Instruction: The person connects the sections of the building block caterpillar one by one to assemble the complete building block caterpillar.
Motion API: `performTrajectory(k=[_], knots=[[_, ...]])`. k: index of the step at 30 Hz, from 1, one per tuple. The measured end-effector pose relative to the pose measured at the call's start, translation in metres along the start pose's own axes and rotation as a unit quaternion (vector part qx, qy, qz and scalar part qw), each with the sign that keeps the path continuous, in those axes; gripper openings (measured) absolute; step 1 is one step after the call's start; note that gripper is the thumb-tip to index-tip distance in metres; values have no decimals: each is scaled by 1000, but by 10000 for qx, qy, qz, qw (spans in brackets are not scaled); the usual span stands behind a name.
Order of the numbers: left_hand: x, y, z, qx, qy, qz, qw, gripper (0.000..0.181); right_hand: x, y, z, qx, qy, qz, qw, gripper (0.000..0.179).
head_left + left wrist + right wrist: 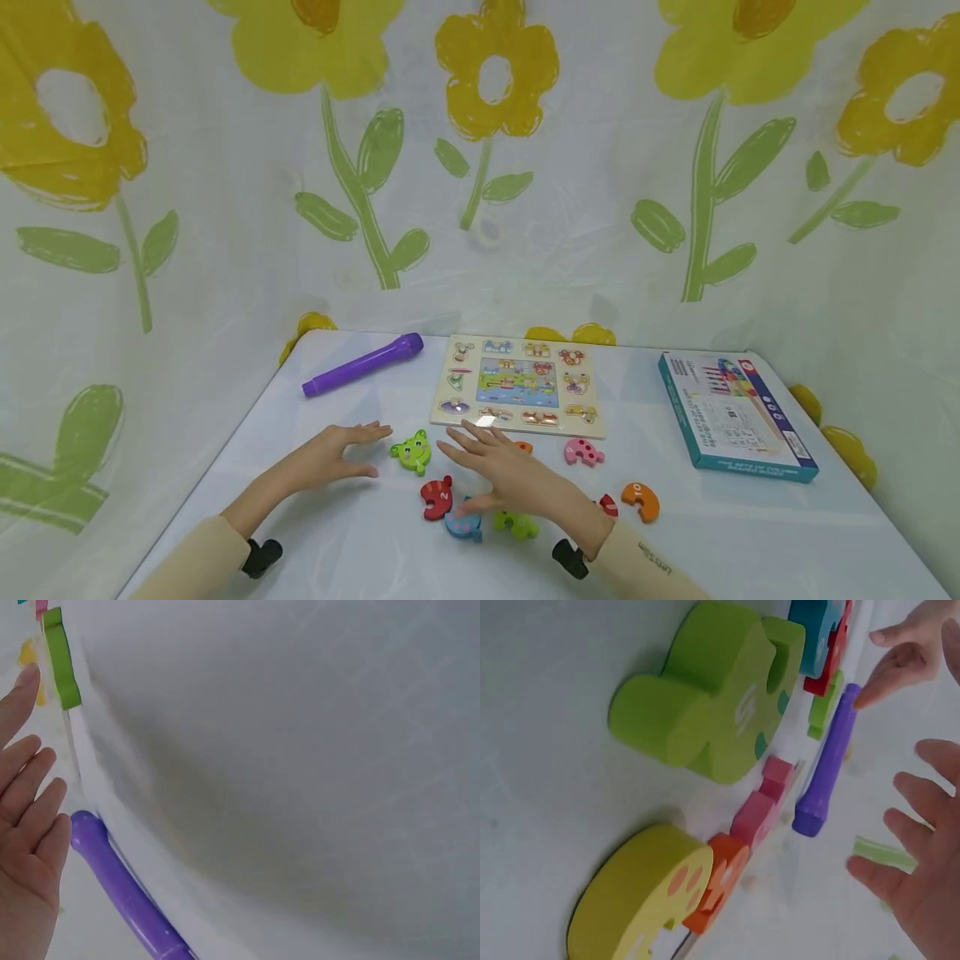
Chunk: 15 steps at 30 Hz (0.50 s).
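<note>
My left hand point(330, 457) hovers with fingers extended, just left of a green animal-head piece point(412, 452); nothing is in it. Over the loose pieces, my right hand point(504, 475) is spread and also holds nothing. Near it lie a red piece marked 2 point(437, 498), a blue spotted piece point(463, 525), a green piece point(516, 524) and a pink piece point(583, 452). An orange piece point(641, 502) rests farther right, beside a red one point(607, 505) partly covered by my wrist. In the right wrist view a yellow piece point(637, 900) shows, which the hand hides from the head view.
A wooden picture puzzle board point(592, 392) lies at the table's back middle. Left of it is a purple microphone-shaped stick point(363, 365). A teal-edged box point(738, 417) sits at the right. A flower-printed curtain point(570, 208) surrounds the white table point(720, 542).
</note>
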State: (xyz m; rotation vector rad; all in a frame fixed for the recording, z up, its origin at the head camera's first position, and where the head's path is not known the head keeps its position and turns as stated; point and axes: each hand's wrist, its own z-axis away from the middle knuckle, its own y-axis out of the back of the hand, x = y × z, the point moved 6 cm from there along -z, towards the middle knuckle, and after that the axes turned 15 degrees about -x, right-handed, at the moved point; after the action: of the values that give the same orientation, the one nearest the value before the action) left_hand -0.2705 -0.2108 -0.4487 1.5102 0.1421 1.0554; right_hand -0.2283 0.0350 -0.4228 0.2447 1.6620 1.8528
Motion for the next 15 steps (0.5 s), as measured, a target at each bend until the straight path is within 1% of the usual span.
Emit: performTrajectory(k=[2, 7, 12, 15], knots=[[-5, 1, -2, -27, 26, 33, 10000, 64, 1, -3, -6, -136, 17, -100, 9999, 85], [-11, 2, -8, -38, 106, 243, 9996, 61, 5, -8, -19, -419, -30, -367, 9984, 79], [-9, 0, -18, -99, 51, 412, 9991, 62, 7, -12, -30, -728, -23, -863, 9936, 70], [-6, -2, -24, -210, 16, 444, 9988, 63, 6, -14, -36, -775, 72, -949, 9924, 63]])
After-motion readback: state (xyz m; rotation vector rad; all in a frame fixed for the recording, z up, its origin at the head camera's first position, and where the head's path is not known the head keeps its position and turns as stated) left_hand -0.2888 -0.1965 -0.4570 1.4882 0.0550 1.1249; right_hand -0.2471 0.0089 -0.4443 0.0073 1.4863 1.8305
